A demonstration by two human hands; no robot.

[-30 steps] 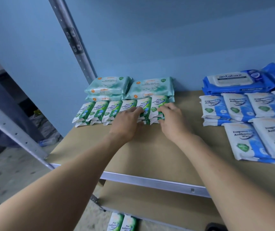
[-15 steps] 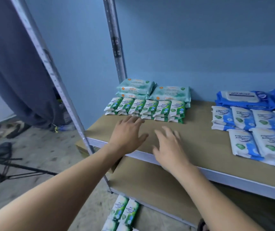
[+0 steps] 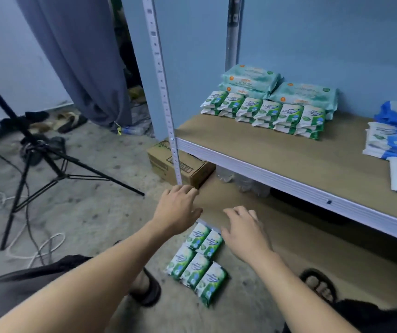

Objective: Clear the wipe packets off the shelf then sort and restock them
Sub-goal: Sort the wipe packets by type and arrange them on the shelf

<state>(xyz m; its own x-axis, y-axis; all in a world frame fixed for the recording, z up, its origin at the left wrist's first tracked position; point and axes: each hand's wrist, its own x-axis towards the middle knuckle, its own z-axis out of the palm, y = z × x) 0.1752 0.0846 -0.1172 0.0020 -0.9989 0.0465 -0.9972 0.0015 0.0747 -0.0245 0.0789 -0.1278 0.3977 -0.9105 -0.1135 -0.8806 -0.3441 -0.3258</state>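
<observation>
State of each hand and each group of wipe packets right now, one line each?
left hand, open, holding nothing
right hand, open, holding nothing
green floor packets, lying flat
green shelf packets, stacked in a row
teal packs, stacked behind them
blue packets, lying on shelf

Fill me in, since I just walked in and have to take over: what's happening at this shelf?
A person is restocking wipe packets. The left hand and right hand, both empty with fingers relaxed, hover just above five green packets lying on the floor at the foot of the shelf. On the shelf, a green row sits in front of teal packs, with blue packs to the right.
</observation>
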